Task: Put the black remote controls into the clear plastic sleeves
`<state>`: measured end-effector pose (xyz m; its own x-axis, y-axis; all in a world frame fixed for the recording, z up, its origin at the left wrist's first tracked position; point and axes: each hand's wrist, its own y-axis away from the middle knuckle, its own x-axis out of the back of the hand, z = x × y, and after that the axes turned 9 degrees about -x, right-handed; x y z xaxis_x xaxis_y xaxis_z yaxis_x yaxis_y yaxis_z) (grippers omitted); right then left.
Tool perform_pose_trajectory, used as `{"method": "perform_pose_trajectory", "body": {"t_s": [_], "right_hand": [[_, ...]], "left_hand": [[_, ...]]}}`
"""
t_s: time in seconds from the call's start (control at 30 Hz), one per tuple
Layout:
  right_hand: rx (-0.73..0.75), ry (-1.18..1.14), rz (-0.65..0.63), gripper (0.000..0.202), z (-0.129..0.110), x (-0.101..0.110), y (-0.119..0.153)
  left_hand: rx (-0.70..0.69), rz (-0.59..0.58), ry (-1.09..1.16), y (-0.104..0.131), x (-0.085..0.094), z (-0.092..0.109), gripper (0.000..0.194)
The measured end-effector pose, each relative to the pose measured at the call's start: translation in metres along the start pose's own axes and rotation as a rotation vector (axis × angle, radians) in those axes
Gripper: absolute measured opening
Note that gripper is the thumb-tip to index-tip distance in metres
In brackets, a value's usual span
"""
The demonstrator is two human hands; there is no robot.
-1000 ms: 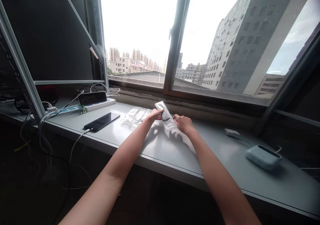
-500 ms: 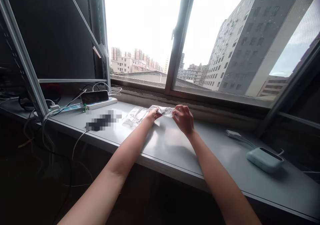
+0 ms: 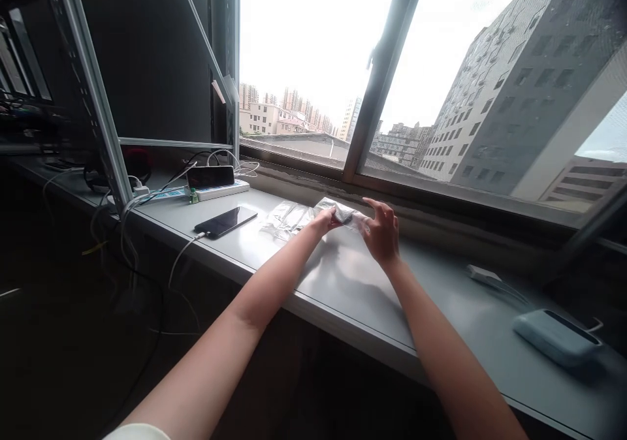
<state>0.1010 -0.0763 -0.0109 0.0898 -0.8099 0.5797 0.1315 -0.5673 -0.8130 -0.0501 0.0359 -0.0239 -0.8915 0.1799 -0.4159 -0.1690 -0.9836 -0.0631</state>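
Note:
A crumpled, see-through plastic bag (image 3: pixel 345 214) is stretched between my two hands just above the grey desk (image 3: pixel 343 296). My left hand (image 3: pixel 327 219) is closed on its left part, thumb on top. At the bag's right end, my right hand (image 3: pixel 382 232) pinches the plastic low down, while its index finger is raised and bent off the bag. Part of that grip is hidden behind the fingers. More clear plastic packaging (image 3: pixel 287 219) lies flat on the desk, left of my left hand; whether it joins the held bag I cannot tell.
A phone (image 3: pixel 225 221) on a white cable lies at left. Behind it, another phone (image 3: pixel 210 176) leans on a power strip (image 3: pixel 225 190) beside a small green bottle (image 3: pixel 193 196). A pale blue power bank (image 3: pixel 556 335) and a white plug (image 3: pixel 484 274) sit at right. A metal shelf post (image 3: pixel 98 94) rises at left.
The view has swung left, so everything sits further right in the picture. My right index finger has lifted away from the bag. Both hands still hold the plastic.

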Motion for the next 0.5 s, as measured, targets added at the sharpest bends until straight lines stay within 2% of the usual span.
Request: {"method": "perform_pose_trajectory", "body": {"t_s": [0.13, 0.27, 0.5], "right_hand": [[0.117, -0.036, 0.118, 0.025, 0.006, -0.010, 0.002], [0.195, -0.040, 0.146, 0.026, 0.005, -0.010, 0.003], [0.229, -0.008, 0.213, 0.026, 0.001, -0.008, 0.003]], "left_hand": [[0.056, -0.012, 0.047, -0.004, 0.001, -0.007, 0.020], [0.077, -0.043, 0.077, -0.011, 0.006, -0.013, 0.013], [0.082, 0.028, 0.155, -0.006, -0.001, -0.004, 0.023]]}}
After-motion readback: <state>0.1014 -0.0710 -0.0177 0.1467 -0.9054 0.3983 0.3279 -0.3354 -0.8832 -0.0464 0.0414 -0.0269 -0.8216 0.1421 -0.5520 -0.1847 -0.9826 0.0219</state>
